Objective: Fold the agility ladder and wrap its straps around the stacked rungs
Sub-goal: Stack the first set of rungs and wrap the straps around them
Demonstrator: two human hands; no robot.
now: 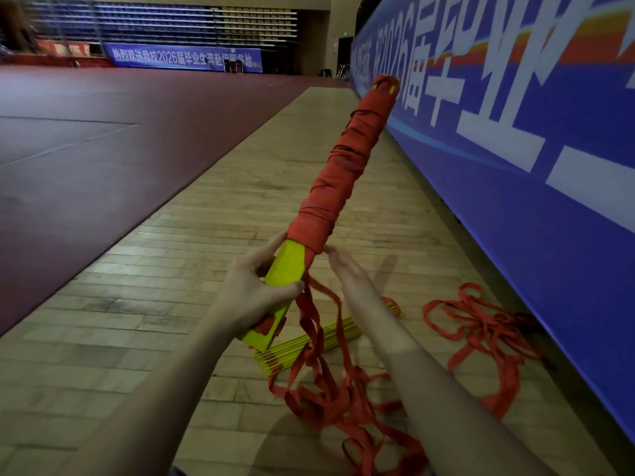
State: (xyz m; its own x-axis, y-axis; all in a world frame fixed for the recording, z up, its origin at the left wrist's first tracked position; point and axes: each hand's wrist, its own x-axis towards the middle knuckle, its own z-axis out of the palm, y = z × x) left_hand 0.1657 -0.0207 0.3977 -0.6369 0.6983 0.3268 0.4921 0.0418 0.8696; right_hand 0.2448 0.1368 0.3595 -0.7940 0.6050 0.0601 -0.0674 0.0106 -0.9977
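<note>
Yellow stacked rungs [287,266], bundled and tilted up and away toward the blue banner [515,207], most of the length bound in red strap wraps [343,166]; only the near end and a sliver at the far tip bare. Left hand [256,286] around the bare yellow end, fingers [271,245] and thumb clamped on the bundle just below the last wrap. Right hand [347,269] just beside the lowest wrap, fingers [331,250] extended toward its edge and blurred, so cannot tell whether pinching the strap or merely touching it. Loose red straps [323,338] hanging from the bundle between the two forearms, trailing down into a tangled heap on the wooden floor [171,304]. Second stack of yellow rungs [309,345] lying flat on the floor under the held bundle, partly hidden by the straps, with another tangle of red strap [481,328] spread near the foot of the banner. Dark red court surface [103,149] to the left of the wooden strip, rows of seating [171,22] far behind.
</note>
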